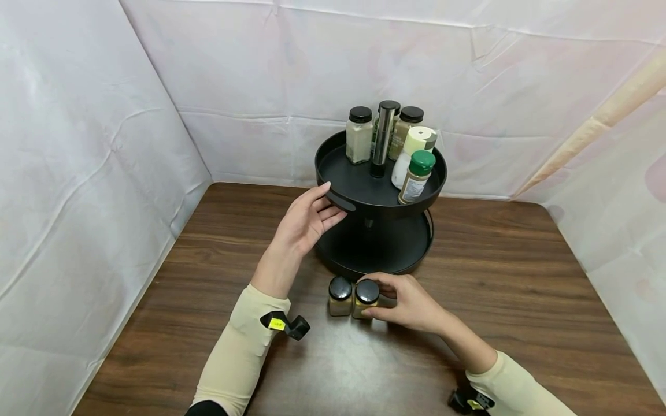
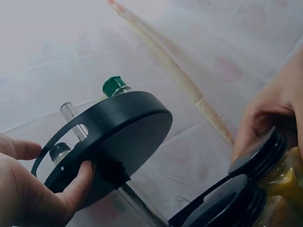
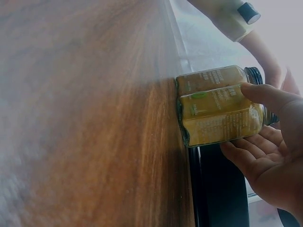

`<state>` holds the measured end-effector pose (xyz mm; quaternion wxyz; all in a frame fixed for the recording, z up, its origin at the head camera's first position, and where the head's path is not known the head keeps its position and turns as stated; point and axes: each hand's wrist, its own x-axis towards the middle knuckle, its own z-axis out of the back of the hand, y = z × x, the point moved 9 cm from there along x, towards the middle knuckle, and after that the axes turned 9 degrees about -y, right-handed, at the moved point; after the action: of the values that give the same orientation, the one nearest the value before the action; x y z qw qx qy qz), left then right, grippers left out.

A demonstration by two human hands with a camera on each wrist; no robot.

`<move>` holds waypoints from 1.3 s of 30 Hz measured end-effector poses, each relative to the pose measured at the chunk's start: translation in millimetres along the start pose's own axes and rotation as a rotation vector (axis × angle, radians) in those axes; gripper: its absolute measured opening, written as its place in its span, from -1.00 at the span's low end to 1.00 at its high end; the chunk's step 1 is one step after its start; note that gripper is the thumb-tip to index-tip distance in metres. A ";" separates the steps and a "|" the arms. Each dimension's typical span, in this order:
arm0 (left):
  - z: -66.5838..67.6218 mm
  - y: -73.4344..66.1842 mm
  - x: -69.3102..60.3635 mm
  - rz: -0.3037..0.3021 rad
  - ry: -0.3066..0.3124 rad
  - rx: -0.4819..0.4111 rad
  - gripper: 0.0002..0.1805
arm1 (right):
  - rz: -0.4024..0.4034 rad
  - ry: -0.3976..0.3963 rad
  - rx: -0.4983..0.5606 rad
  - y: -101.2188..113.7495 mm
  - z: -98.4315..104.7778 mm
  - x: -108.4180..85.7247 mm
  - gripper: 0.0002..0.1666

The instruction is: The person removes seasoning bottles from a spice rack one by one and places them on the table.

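Right fingers [image 1: 391, 280] on square glass jar [image 3: 218, 118], round tray [image 1: 356, 184], grained tabletop [image 1: 520, 277]

A two-tier stand [image 1: 359, 184] shows smooth, matt black surfaces, its post [image 1: 384, 138] gleaming like polished metal above a bench [image 1: 510, 277] of grained wood with a soft sheen. Two jars [image 3: 220, 113] look like clear, glossy glass under shiny dark lids [image 1: 340, 287]; a green cap [image 1: 422, 162] looks like plastic. The drapes [image 1: 260, 69] around us appear to be thin, creased cloth, the sleeves [image 1: 234, 352] matt, lightly wrinkled fabric.
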<state>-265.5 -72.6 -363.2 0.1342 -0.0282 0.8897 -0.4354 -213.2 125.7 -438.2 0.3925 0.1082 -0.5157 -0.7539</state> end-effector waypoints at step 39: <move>6.7 -2.8 3.7 -0.024 -0.022 -0.041 -0.90 | -0.005 0.012 -0.023 -1.3 -1.6 -0.1 -0.38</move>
<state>-267.5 -80.1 -365.7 0.1379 -0.0466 0.8965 -0.4185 -212.8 124.9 -440.1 0.3951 0.1094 -0.5044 -0.7599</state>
